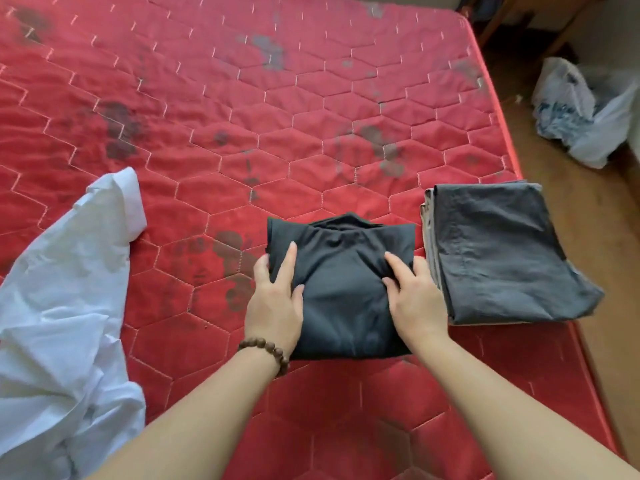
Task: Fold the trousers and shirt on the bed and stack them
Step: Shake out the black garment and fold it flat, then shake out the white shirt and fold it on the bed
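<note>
A black garment (341, 289), folded into a compact square, lies on the red mattress (311, 116) near its front edge. My left hand (277, 299), with a bead bracelet on the wrist, grips the garment's left side, index finger laid on top. My right hand (412, 296) grips its right side, with fingers over the top and the edge. Just to the right, almost touching, sits a stack of folded grey trousers (502, 254) at the mattress corner. A white shirt (69, 289) lies unfolded and crumpled at the left.
The mattress edge runs down the right side, with brown floor beyond it. A white plastic bag (585, 109) with dark contents sits on the floor at the far right. Furniture legs stand at the top right corner.
</note>
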`<state>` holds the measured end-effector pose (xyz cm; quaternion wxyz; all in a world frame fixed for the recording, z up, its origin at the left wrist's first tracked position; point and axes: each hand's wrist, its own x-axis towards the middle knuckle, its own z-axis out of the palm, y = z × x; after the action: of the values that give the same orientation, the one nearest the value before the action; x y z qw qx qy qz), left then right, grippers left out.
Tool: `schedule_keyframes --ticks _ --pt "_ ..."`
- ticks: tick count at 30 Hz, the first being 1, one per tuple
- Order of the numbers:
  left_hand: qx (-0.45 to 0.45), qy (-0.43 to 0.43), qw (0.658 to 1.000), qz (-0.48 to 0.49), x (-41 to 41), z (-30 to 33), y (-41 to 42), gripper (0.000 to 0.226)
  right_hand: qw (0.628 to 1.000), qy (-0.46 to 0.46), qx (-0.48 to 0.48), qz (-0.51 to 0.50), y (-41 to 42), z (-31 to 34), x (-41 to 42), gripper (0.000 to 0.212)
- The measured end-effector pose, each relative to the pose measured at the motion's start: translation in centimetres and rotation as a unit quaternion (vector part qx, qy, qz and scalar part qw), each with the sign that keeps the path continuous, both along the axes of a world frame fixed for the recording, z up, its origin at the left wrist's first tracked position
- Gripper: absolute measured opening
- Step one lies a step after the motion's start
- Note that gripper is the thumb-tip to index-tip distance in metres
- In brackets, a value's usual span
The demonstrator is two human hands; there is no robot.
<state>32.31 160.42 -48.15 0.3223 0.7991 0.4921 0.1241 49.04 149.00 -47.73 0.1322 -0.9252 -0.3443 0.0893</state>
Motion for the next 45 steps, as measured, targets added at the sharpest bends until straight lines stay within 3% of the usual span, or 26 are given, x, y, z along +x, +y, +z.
schedule_keyframes --ticks 4,7,10,13,20,27,31,37,45 --pt "0.004 0.09 0.995 0.046 4.2 -1.7 0.1 0.076 0.995 -0.045 -0.084 0.012 -1.2 -2.1 4.6 0.064" --pt "0.093 0.172 0.978 -0.07 6.4 -3.6 -1.1 0.073 0.992 -0.057 -0.066 0.086 -1.3 -4.2 5.1 0.06" --pt "0.126 0.196 0.953 -0.195 8.4 -6.1 -2.2 0.068 0.986 -0.042 -0.027 0.16 -0.1 -6.6 4.1 0.057" --pt "0.126 0.231 0.939 -0.22 8.4 -8.7 -2.3 0.062 0.981 -0.015 -0.069 0.179 0.4 -9.0 3.2 0.059" --pt "0.119 0.248 0.954 -0.118 6.4 -9.4 -3.9 0.071 0.984 -0.052 -0.104 0.131 -0.3 -10.6 2.8 0.061" --pt "0.033 0.312 0.945 -0.088 -0.8 -7.4 -4.2 0.073 0.98 0.033 -0.158 0.118 -1.1 -7.4 0.2 0.068" --pt "0.068 0.312 0.947 -0.038 -6.0 -3.8 -1.4 0.081 0.964 0.068 -0.207 0.15 -0.3 -4.9 -2.5 0.066" --pt "0.059 0.284 0.955 0.062 -14.5 -0.2 4.6 0.07 0.956 0.112 -0.159 0.22 5.1 -1.9 -9.7 0.063" --pt "0.054 0.276 0.955 0.092 -26.4 -0.3 11.8 0.074 0.946 0.167 -0.089 0.264 13.6 -1.2 -23.2 0.063"
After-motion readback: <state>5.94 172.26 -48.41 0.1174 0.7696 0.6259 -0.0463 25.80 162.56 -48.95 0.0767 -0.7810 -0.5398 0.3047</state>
